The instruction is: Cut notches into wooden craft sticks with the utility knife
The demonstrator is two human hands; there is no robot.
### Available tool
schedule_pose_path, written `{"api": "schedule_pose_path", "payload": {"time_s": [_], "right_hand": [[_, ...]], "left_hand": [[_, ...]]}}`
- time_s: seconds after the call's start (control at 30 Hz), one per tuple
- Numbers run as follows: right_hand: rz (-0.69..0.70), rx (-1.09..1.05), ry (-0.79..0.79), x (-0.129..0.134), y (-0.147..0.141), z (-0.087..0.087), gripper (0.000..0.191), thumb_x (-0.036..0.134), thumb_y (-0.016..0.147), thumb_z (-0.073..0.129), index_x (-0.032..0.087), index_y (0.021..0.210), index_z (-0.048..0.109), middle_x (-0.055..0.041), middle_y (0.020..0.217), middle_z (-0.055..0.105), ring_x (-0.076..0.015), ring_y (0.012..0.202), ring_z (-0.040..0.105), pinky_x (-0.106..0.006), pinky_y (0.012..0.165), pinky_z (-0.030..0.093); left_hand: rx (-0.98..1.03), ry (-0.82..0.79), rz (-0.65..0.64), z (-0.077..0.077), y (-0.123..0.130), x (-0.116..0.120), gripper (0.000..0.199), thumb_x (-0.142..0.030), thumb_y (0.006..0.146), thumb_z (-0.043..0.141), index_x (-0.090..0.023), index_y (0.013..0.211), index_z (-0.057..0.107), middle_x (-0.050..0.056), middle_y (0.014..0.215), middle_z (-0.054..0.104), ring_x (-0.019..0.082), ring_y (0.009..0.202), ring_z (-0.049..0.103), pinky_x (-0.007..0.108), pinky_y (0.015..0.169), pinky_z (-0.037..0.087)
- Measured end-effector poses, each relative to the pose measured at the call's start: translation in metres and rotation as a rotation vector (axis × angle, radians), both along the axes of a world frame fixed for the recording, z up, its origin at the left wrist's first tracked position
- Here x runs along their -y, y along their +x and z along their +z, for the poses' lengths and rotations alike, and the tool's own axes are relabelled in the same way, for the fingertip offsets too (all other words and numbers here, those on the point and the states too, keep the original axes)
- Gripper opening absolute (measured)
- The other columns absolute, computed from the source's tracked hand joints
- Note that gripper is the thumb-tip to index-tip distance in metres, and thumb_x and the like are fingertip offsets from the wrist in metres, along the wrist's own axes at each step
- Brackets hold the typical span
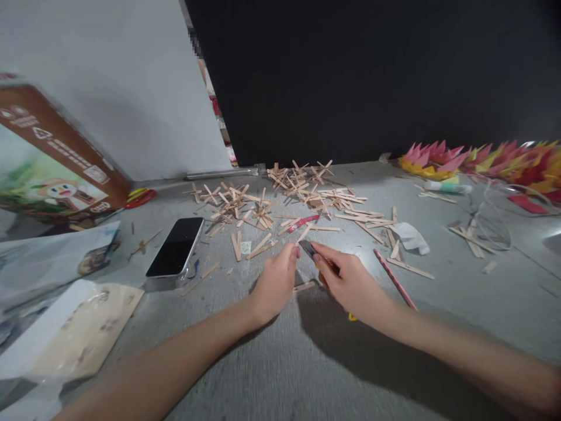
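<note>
My left hand [277, 280] is closed on a thin wooden stick [303, 233], whose end sticks out above the fingers. Close on its right, my right hand [344, 275] grips a utility knife [309, 248] with a dark grey front and a yellow part showing below the palm. The knife's front end is beside the stick and my left fingertips; whether the blade touches the wood is too small to tell. Another wooden stick [304, 286] lies on the table just under my hands. Beyond them spreads a pile of wooden sticks [298, 184], many crossed into star shapes.
A phone [175, 247] and plastic packets [87, 327] lie at the left, near a printed box [56, 158]. A reddish pencil [394, 279], crumpled tissue [411, 238], glue stick [447, 187] and paper petals [433, 161] are at the right. A black panel [372, 76] stands behind.
</note>
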State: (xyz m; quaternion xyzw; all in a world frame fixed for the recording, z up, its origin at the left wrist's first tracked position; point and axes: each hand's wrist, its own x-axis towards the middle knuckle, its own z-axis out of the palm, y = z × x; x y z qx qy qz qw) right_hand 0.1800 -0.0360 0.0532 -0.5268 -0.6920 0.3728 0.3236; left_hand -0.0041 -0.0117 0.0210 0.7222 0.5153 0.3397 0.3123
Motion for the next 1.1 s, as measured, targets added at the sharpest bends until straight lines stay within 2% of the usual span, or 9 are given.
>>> {"api": "schedule_pose_path", "payload": {"time_s": [0.2, 0.4, 0.57, 0.9, 1.1], "right_hand": [[0.002, -0.092, -0.069, 0.0, -0.003, -0.003, 0.029, 0.04, 0.105, 0.046, 0.022, 0.111, 0.067, 0.0058, 0.058, 0.045, -0.0104, 0.048, 0.036, -0.021, 0.043, 0.03], [0.019, -0.192, -0.279, 0.003, -0.007, 0.009, 0.038, 0.048, 0.104, 0.045, 0.022, 0.124, 0.065, 0.009, 0.054, 0.041, -0.0082, 0.035, 0.033, -0.019, 0.032, 0.029], [0.013, -0.289, -0.401, 0.005, -0.009, 0.014, 0.043, 0.055, 0.102, 0.046, 0.023, 0.123, 0.064, 0.0095, 0.056, 0.04, -0.008, 0.034, 0.033, -0.018, 0.027, 0.034], [0.037, -0.538, -0.468, 0.005, -0.014, 0.002, 0.049, 0.061, 0.098, 0.055, 0.022, 0.127, 0.062, 0.0093, 0.061, 0.046, -0.0061, 0.036, 0.032, -0.018, 0.028, 0.037], [0.029, -0.505, -0.424, 0.003, -0.014, -0.003, 0.05, 0.06, 0.098, 0.053, 0.022, 0.13, 0.062, 0.0087, 0.061, 0.049, -0.0063, 0.035, 0.035, -0.017, 0.029, 0.036]], "left_hand": [[-0.002, 0.009, 0.002, -0.002, 0.0, 0.001, 0.036, -0.039, 0.112, 0.028, -0.021, 0.091, 0.052, -0.003, 0.068, 0.053, 0.013, 0.06, 0.049, 0.027, 0.062, 0.035], [-0.018, 0.027, 0.025, -0.006, 0.0, 0.0, 0.035, -0.041, 0.112, 0.03, -0.022, 0.09, 0.05, -0.005, 0.066, 0.047, 0.013, 0.058, 0.046, 0.027, 0.061, 0.032], [-0.024, 0.023, 0.034, -0.006, 0.0, 0.0, 0.035, -0.04, 0.112, 0.029, -0.022, 0.091, 0.05, -0.006, 0.064, 0.045, 0.013, 0.057, 0.045, 0.027, 0.06, 0.031], [0.021, 0.067, 0.028, -0.006, 0.001, -0.003, 0.038, -0.043, 0.112, 0.029, -0.023, 0.084, 0.045, -0.004, 0.067, 0.048, 0.015, 0.06, 0.045, 0.029, 0.062, 0.032], [0.08, 0.034, 0.019, -0.004, 0.002, -0.006, 0.042, -0.045, 0.112, 0.028, -0.022, 0.083, 0.047, -0.002, 0.068, 0.053, 0.015, 0.062, 0.05, 0.029, 0.064, 0.036]]}}
